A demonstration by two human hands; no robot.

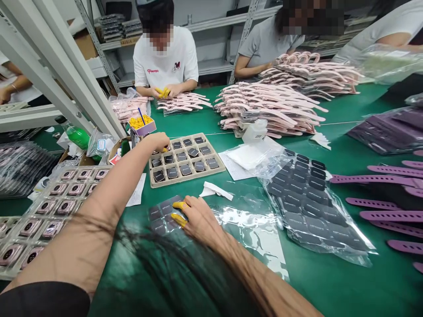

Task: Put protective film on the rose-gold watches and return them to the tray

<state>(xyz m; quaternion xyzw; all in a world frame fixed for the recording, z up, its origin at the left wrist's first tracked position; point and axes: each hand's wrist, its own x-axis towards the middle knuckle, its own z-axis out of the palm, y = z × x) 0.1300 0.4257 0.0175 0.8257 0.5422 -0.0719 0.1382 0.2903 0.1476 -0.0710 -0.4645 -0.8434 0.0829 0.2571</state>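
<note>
My left hand (159,141) reaches to the far left corner of a beige moulded tray (218,170). Its fingers are bent down, and whatever they hold is hidden. Dark square pieces with pale lettering (185,169) sit in the tray's compartments, a few of them askew. My right hand (197,214) rests over a clear plastic sheet (247,229) with dark printed squares (159,226) at its left end. Two of its fingers wear yellow finger cots and lie slightly apart on the squares, with no object visible between them.
Left stands a clear tray of pink watch cases (54,209); behind it are a green bottle (77,135) and a box of yellow finger cots (145,127). Right lie bagged dark squares (307,198) and purple straps (386,215). Co-workers sit beyond piled pink straps (271,103).
</note>
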